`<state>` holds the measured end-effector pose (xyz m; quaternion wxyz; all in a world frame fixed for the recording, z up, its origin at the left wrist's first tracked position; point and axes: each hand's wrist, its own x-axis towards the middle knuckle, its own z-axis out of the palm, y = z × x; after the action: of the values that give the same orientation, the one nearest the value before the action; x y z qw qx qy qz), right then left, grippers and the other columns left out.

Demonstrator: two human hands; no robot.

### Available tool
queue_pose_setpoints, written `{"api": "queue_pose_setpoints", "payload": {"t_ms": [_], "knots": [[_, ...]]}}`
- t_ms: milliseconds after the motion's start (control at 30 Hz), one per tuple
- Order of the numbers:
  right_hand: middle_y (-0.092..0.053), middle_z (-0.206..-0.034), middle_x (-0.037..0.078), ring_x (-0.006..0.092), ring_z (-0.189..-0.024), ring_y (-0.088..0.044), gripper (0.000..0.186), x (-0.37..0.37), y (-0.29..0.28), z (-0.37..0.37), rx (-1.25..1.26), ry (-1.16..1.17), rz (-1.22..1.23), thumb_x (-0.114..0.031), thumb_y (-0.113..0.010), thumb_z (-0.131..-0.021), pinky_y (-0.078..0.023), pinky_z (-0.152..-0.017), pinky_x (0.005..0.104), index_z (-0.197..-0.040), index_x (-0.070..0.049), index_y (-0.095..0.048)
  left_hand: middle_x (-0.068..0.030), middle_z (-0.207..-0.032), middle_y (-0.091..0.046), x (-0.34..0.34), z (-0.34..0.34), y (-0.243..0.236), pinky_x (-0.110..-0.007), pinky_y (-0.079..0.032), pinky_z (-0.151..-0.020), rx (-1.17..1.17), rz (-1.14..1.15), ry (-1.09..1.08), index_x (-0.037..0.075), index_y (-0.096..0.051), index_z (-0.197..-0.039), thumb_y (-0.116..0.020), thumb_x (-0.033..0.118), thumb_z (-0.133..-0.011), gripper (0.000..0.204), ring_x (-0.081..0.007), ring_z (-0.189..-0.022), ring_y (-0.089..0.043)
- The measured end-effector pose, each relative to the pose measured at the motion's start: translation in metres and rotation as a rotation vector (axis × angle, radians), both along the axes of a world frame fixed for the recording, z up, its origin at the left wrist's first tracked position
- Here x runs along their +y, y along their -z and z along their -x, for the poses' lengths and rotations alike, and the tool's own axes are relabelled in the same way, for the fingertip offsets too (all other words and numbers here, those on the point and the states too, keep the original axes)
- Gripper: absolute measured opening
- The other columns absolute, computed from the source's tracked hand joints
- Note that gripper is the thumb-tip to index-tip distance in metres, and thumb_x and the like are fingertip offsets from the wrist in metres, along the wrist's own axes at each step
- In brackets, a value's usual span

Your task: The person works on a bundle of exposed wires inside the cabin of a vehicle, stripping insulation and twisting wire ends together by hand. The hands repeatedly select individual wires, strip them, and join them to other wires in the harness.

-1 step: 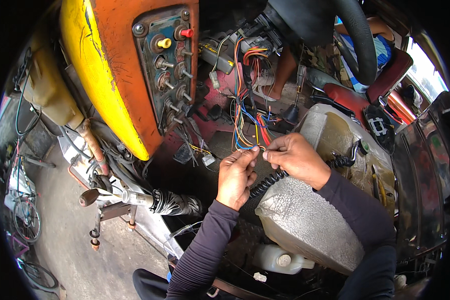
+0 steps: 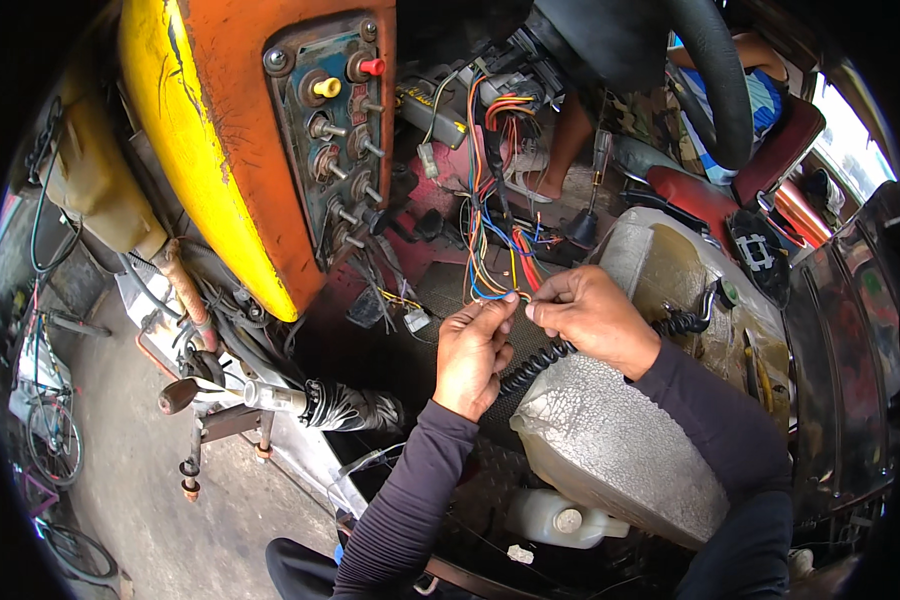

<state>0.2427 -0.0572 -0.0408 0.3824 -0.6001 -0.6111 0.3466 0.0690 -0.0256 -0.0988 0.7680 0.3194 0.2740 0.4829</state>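
Note:
A bundle of coloured wires (image 2: 477,225) hangs from beneath the steering column. At its lower end my left hand (image 2: 473,350) pinches a few thin wires, one blue and others orange, between thumb and forefinger. Close beside it, my right hand (image 2: 592,312) has thumb and fingertips closed on a wire end, mostly hidden by the fingers. The two sets of fingertips are a small gap apart. Behind the hands runs a black coiled cable (image 2: 533,370), passing below my right wrist. Loose red wires (image 2: 526,262) hang just above the fingertips.
An orange and yellow panel with toggle switches (image 2: 342,130) rises at the left. The black steering wheel (image 2: 727,80) is at upper right, with another person's leg (image 2: 568,150) beyond. A silver-covered housing (image 2: 620,440) lies under my right forearm. A lever (image 2: 185,394) and a plastic jug (image 2: 567,520) are lower down.

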Motion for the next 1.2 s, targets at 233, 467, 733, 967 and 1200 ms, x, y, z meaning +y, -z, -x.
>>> {"api": "queue_pose_setpoints", "payload": {"t_ms": [233,467,733,967,1200], "knots": [[-0.072,-0.075,0.014,0.0361,-0.071,-0.072,0.020,-0.013,-0.005,0.017,-1.020,-0.062,-0.963,-0.016,-0.074,-0.085,-0.056,-0.067,0.0474,-0.079,0.000,-0.065,0.0070,-0.076,-0.055,0.001,-0.014,-0.002,-0.023,-0.030,-0.048,0.060,0.000,-0.092,0.010,-0.071,-0.093,-0.072,0.021,-0.102,0.015,-0.0024,-0.056,-0.039],[-0.076,-0.082,0.005,0.0128,-0.072,-0.068,0.026,0.004,-0.019,-0.003,-0.064,-0.137,-0.012,-0.021,-0.072,-0.104,-0.054,-0.068,0.0330,-0.103,0.004,-0.079,0.0061,-0.080,-0.057,0.004,-0.007,-0.001,-0.023,-0.030,-0.049,-0.046,0.004,-0.017,0.008,-0.071,-0.096,-0.072,0.021,-0.104,0.014,-0.0026,-0.059,-0.041],[-0.071,-0.079,0.002,0.0069,-0.069,-0.062,0.019,0.009,-0.009,-0.019,0.168,-0.163,0.109,-0.016,-0.076,-0.102,-0.048,-0.062,0.0246,-0.099,0.003,-0.077,0.0083,-0.078,-0.052,-0.003,-0.013,-0.004,-0.023,-0.030,-0.051,0.031,-0.068,-0.009,0.011,-0.069,-0.096,-0.069,0.024,-0.105,0.016,-0.0023,-0.058,-0.039],[-0.067,-0.072,0.000,0.0078,-0.063,-0.060,0.018,0.010,-0.011,-0.016,0.216,-0.108,0.064,-0.016,-0.074,-0.099,-0.046,-0.058,0.0248,-0.089,0.000,-0.074,0.0073,-0.078,-0.048,-0.003,-0.015,-0.004,-0.023,-0.028,-0.051,-0.036,-0.021,0.027,0.011,-0.065,-0.098,-0.062,0.022,-0.105,0.014,-0.0034,-0.060,-0.037],[-0.064,-0.069,0.002,0.0100,-0.057,-0.058,0.018,0.009,-0.013,-0.010,0.242,-0.048,0.084,-0.014,-0.068,-0.098,-0.047,-0.054,0.0277,-0.090,0.002,-0.074,0.0068,-0.079,-0.043,-0.002,-0.019,0.001,-0.023,-0.027,-0.051,-0.102,-0.011,0.100,0.012,-0.059,-0.097,-0.059,0.020,-0.105,0.012,-0.0039,-0.060,-0.033]]}}
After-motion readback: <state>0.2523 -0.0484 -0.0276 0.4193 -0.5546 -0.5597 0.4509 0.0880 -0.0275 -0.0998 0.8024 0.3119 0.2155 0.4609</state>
